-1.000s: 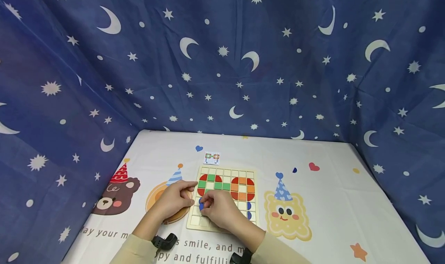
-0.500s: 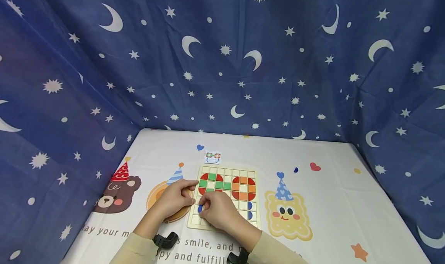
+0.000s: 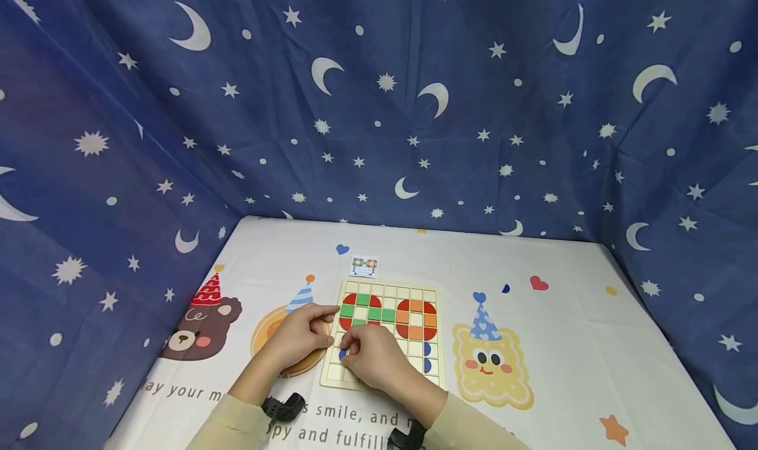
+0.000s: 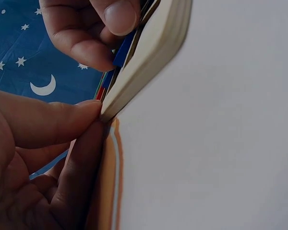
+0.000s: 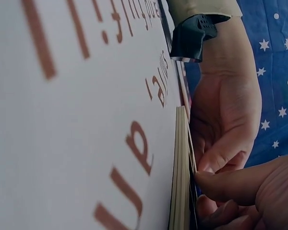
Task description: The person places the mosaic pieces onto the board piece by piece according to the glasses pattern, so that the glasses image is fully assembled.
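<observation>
A square wooden grid board (image 3: 391,286) lies on the printed tablecloth, holding red, green, orange and blue tiles. My left hand (image 3: 303,332) rests its thumb and index finger against the board's left edge; in the left wrist view the thumb (image 4: 69,117) meets that edge. Over the board's lower left, my right hand (image 3: 372,353) pinches a blue half-round tile (image 3: 342,354) close to the grid. That tile (image 4: 121,56) shows beside the right fingertips in the left wrist view. Two blue half-round tiles (image 3: 427,365) sit at the board's right side. My right hand hides several lower cells.
A small pattern card (image 3: 364,266) lies behind the board. Off to the right is a dark blue half-round piece (image 3: 506,289). The tablecloth (image 3: 556,351) bears cartoon prints and lettering. A blue starry curtain (image 3: 414,108) stands behind and at the sides.
My right hand has lowered the blue tile slightly toward the board's lower left; its fingers now cover more of it. The left hand stays at the edge. The head view has shifted slightly.
</observation>
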A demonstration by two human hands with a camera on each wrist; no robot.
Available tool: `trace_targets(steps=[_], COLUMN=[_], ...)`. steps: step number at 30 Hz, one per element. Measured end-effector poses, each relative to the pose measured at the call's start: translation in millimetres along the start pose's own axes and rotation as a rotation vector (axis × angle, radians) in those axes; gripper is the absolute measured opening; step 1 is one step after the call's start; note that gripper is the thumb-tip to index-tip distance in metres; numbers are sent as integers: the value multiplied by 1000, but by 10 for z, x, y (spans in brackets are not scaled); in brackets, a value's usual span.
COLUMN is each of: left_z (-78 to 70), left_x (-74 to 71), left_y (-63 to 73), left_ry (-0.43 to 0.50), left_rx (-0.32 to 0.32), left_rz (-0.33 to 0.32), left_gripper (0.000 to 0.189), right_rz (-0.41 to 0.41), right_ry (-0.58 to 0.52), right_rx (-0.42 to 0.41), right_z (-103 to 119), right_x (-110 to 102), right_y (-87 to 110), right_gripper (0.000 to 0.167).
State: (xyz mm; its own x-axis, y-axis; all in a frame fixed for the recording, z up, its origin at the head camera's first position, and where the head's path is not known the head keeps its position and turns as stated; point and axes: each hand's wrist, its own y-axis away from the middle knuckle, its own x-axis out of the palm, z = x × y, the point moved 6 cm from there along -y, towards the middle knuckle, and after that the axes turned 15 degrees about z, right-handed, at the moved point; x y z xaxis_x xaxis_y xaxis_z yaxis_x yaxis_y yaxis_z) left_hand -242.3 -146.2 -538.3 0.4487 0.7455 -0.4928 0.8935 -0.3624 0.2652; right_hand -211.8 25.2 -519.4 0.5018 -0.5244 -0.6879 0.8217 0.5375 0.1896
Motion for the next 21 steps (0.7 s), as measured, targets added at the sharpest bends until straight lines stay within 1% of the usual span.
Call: trace_targets(steps=[4, 9, 12, 17, 21], left_z=[-9, -14, -7, 4, 1], left_x=[3, 7, 10, 3, 9], left_y=[-3, -2, -9, -12, -10], left_ry=[-4, -2, 0, -11, -10], left_rx=[-4, -1, 1, -3, -6], left_rz=[-2, -1, 3, -6, -7], left_gripper=[59, 59, 59, 59, 59], right_rz=[26, 47, 53, 63, 58], right_ry=[-58, -190, -248, -286, -299], right_rx=[14, 22, 17, 31, 43], right_z=[-31, -95, -139, -197, -252], right_x=[-13, -53, -76, -130, -244], right_y=[8, 27, 38, 87, 155], right_gripper=[16, 16, 17, 18, 17])
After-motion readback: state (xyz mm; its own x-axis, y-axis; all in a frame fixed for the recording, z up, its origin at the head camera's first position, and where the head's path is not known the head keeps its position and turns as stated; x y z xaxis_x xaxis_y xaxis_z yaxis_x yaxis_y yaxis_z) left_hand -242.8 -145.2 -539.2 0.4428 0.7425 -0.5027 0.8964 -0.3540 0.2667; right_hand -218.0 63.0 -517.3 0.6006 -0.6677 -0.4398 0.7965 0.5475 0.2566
